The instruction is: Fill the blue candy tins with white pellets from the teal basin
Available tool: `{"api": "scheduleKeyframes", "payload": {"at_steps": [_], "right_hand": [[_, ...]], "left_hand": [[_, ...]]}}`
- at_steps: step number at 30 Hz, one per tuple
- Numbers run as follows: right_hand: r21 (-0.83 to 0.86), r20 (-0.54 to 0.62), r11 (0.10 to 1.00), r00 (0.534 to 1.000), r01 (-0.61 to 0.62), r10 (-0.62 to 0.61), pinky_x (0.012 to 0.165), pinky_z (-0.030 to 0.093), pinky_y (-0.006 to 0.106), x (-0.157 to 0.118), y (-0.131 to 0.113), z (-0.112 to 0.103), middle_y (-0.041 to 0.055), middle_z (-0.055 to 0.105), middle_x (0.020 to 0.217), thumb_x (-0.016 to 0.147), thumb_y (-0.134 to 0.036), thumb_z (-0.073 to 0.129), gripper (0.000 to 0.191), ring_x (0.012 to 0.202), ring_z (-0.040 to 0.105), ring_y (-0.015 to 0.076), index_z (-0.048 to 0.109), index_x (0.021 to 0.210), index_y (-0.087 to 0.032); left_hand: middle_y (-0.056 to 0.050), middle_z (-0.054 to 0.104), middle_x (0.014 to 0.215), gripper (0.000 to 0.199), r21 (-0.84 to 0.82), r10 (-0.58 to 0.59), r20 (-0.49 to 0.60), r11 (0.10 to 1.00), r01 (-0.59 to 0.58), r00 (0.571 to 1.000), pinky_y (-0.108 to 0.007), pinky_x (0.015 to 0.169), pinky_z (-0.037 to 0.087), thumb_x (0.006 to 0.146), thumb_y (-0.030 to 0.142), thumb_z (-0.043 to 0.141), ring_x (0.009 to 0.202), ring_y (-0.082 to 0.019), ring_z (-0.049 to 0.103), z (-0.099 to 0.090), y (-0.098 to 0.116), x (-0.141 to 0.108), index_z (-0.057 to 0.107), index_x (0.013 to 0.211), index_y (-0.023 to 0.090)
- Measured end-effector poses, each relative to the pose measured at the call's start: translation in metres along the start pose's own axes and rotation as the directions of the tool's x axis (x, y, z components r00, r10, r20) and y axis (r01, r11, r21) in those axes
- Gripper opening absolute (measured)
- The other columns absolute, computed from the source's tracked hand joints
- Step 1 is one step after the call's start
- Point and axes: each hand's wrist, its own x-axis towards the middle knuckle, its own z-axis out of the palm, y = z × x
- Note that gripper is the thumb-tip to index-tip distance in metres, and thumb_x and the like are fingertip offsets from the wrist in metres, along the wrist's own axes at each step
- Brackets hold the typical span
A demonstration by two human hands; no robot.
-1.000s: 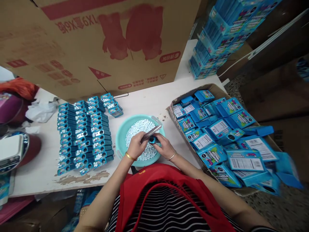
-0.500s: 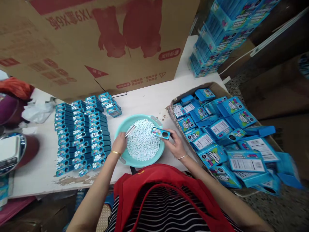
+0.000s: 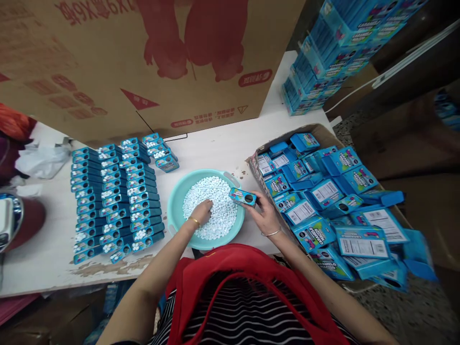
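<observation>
A teal basin (image 3: 175, 191) holds many small pale candies (image 3: 215, 225). My left hand (image 3: 201, 212) reaches into the candies, its fingers curled down among them; a scoop is not visible, and what the fingers grip is hidden. Over the basin's right side, my right hand (image 3: 264, 214) grips a small blue candy box (image 3: 242, 196) with a dark round hole in its top. Left of the basin, upright blue boxes (image 3: 143, 196) stand in rows, several showing white candies at their openings.
A large printed cardboard box (image 3: 208, 91) stands behind the basin. At the right, an open carton (image 3: 254, 165) holds a heap of blue boxes. Stacked blue packs (image 3: 323, 57) rise at the back right. A white plastic bag (image 3: 43, 160) lies at the left.
My left hand has moved right and down into the candies; the metallic scoop that showed in it is out of sight. My right hand has shifted slightly right with the box. The view has shifted slightly.
</observation>
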Motion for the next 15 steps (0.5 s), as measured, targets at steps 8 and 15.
{"api": "scheduleKeyframes", "payload": {"at_steps": [8, 15], "right_hand": [[-0.150, 0.002, 0.983, 0.995, 0.102, -0.103, 0.087, 0.051, 0.037, 0.004, -0.006, -0.013, 0.0075, 0.064, 0.106, 0.085, -0.032, 0.061, 0.032, 0.098, 0.061, 0.0218, 0.054, 0.114, -0.022], [-0.286, 0.176, 0.925, 0.963, 0.250, -0.206, 0.093, 0.049, 0.042, 0.006, -0.009, 0.000, 0.0101, 0.062, 0.114, 0.085, -0.018, 0.053, 0.036, 0.107, 0.058, 0.0247, 0.052, 0.121, -0.022]], "left_hand": [[-0.007, 0.061, 0.101, 0.028, -0.185, 0.142, -0.062, 0.971, -0.151, 0.988, -0.031, 0.087, 0.046, 0.079, 0.012, 0.050, 0.095, -0.018, 0.057, -0.028, -0.004, -0.029, 0.057, 0.106, 0.015], [-0.007, 0.061, 0.101, 0.027, -0.210, 0.291, -0.191, 0.921, -0.329, 0.937, -0.030, 0.082, 0.047, 0.090, 0.028, 0.050, 0.088, -0.016, 0.058, -0.106, 0.016, -0.076, 0.055, 0.115, 0.018]]}}
